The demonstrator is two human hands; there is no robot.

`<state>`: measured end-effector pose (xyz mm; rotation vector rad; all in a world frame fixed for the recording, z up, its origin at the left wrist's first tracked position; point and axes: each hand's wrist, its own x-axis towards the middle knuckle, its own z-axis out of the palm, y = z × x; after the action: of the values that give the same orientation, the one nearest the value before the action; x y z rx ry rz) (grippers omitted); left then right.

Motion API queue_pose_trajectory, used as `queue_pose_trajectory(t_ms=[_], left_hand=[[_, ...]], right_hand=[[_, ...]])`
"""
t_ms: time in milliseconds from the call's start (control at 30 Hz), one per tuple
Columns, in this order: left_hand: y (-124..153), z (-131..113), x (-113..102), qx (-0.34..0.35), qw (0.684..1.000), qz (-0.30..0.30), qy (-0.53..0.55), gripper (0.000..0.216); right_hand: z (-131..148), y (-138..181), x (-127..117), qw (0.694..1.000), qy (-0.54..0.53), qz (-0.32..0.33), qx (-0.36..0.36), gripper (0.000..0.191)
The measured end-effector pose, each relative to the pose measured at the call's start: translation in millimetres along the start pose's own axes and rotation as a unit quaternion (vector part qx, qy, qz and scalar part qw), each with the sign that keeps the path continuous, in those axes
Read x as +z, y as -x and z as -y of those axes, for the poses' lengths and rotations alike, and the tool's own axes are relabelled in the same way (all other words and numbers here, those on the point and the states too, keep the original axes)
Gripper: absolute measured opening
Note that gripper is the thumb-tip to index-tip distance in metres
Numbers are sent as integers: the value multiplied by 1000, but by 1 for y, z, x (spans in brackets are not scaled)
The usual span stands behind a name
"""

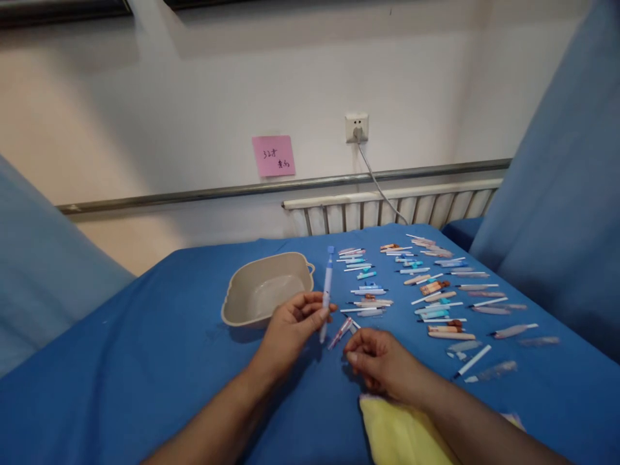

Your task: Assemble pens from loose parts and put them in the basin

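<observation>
Upright between the thumb and fingers of my left hand [296,324] is a pen [328,278] with a pale lilac barrel and a blue top. My right hand [382,361] hovers low over the blue sheet, its fingers curled together; whether anything small is in them is hidden. Just beyond those fingertips lies a pinkish, clear pen part [340,332] with a small white piece beside it. Left of the pen stands a beige plastic basin [232,319], with nothing visible inside. A yellow cloth [404,433] lies beneath my right wrist.
Rows of disassembled pen parts [371,292] lie right of the basin, with more groups [438,313] farther right. Behind the bed are a white rail [387,194], a plugged-in cable [375,177] and a pink note [274,156]. Blue curtains [542,148] hang at both sides.
</observation>
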<state>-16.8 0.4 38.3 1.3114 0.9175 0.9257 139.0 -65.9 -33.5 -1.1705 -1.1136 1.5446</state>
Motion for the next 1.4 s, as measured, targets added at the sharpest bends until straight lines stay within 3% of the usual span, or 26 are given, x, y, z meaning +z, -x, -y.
queue_pose_trajectory(t_ms=[167,233,333,467,633,900,1000,1167,1300,1400], left_hand=[[-21,-45,-65,25,975,11,-221,25],[-31,-55,-94,34,931,38,-362,23],[-44,-60,-126,21,794,65,-605,24],[-57,-50,-139,-3,750,82,-657,18],[-67,-34,-130,-32,727,102,-678,17],[-69,-24,-123,-83,725,137,-669,20],[-71,-20,-124,-83,723,133,-672,21],[-75,-19,-128,-73,722,120,-678,25],[-70,-31,-123,-29,728,90,-679,33],[-55,-37,-100,33,737,55,-673,39]], right_hand=[[-4,-1,1,1000,27,4,-3,28],[-6,-1,2,1000,28,5,-4,27],[-8,-1,3,1000,21,5,-4,27],[-11,-3,3,1000,22,10,0,30],[-18,-5,2,1000,17,16,-4,34],[-17,-8,-1,1000,10,4,-13,41],[-5,-11,-12,996,-4,-72,-54,45],[19,-11,-38,965,-56,-237,-103,40],[28,-9,-50,956,-35,-270,-111,35],[28,-10,-54,954,7,-278,-111,32]])
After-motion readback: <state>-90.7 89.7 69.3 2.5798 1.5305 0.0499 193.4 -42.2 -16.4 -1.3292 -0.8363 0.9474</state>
